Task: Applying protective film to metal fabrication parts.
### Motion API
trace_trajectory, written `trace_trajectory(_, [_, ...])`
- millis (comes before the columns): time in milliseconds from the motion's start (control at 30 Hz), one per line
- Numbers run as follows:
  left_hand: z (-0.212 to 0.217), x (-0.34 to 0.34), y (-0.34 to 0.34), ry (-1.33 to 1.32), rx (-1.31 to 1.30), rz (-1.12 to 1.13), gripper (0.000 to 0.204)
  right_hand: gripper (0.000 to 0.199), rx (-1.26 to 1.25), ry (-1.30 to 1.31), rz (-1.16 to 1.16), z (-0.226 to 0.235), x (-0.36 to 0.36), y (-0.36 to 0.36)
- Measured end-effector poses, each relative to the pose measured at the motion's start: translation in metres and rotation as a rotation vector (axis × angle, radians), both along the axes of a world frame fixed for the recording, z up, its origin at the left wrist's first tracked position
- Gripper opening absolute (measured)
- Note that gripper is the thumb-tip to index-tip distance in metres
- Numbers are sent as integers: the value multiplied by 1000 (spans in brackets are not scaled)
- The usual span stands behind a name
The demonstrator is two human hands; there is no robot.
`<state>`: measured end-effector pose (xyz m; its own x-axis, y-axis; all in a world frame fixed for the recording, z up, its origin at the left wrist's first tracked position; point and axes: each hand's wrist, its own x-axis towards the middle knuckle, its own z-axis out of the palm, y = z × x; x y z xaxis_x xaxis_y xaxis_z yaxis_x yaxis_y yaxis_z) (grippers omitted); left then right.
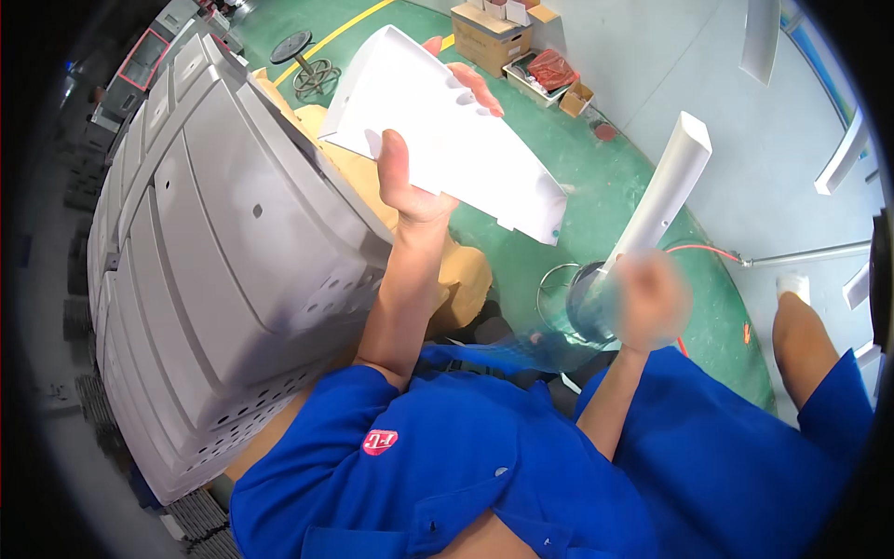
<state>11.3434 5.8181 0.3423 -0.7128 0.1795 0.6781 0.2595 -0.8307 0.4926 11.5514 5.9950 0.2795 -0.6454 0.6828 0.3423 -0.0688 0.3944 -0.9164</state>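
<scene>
My left hand [410,186] is raised, holding a white tapered panel [447,135] with folded edges. Its thumb lies on the near side and the fingertips show past the far edge. My right hand [652,298] is blurred, so its fingers cannot be read. It meets the lower end of a long white narrow channel piece [663,182] that slants up to the right. Whether it grips the piece, I cannot tell.
A large stack of grey moulded shells [233,224] stands at my left. A round stool [291,47], cardboard box [491,39] and crate [540,79] sit on the green floor. More white strips [843,154] hang at the right. Nearby are a red hose [703,248] and a bare limb [803,345].
</scene>
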Motion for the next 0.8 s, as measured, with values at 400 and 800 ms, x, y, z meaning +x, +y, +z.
trace_trajectory(400, [-45,-123,73,-239,59,109,69,28,288,-195,118,-45,-149,143])
trace_trajectory(800, [-67,-256,100,-327,-92,121,63,10,807,-162,504,-8,-380,187])
